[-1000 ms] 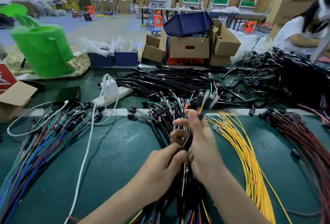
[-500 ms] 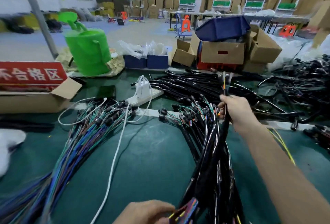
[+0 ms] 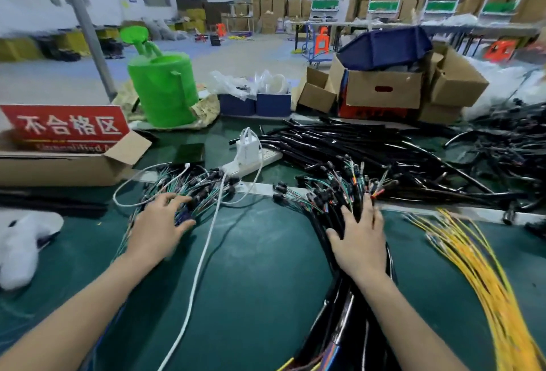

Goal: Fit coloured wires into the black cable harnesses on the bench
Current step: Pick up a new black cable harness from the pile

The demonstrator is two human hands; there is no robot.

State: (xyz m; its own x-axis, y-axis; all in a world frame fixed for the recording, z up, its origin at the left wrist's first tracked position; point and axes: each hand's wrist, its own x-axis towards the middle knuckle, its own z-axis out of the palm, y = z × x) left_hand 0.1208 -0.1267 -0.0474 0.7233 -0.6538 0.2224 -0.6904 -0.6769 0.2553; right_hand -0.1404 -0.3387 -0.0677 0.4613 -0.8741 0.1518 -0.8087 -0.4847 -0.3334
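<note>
Between left hand [image 3: 156, 231] and right hand [image 3: 359, 240], a white cable [image 3: 198, 270] crosses the bench [image 3: 260, 267].

Black harnesses [image 3: 347, 323] lie bundled beside yellow wires [image 3: 475, 264].

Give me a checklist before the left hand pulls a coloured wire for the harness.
1. Left hand on coloured wire bundle: ok, fingers spread over it.
2. One wire singled out: cannot tell.
3. Right hand steadying black harness bundle: ok, flat on it.
4. White charger cable clear of the coloured wires: not ok, it loops across them.
5. Yellow wires apart from the harnesses: ok.
</note>
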